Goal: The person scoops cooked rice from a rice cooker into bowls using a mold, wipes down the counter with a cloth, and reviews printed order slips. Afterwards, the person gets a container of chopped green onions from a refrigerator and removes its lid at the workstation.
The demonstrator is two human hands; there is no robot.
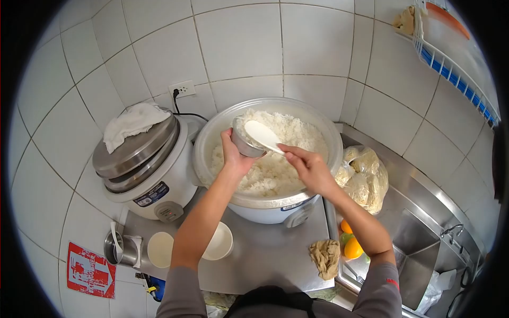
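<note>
My left hand (pixel 236 155) is wrapped round a small metal bowl (pixel 244 144), tilted over the large open rice cooker (pixel 335 159). In my right hand (pixel 312 169) is a white rice paddle (pixel 261 134), its flat blade lying across the bowl's mouth. White rice shows at the bowl's opening, partly hidden by the blade. Beneath both hands, a big heap of cooked rice (pixel 297 130) fills the cooker. Two pale bowls (pixel 218 241) stand on the steel counter near my left forearm.
Left of me is a second rice cooker (pixel 154 185) with a lid and white cloth (pixel 135 123). A brown cloth (pixel 324 258) lies at the counter's right. Beyond are a plastic bag (pixel 366 177), orange fruit (pixel 352 248) and a sink (pixel 419 265). A wire rack (pixel 456 79) hangs upper right.
</note>
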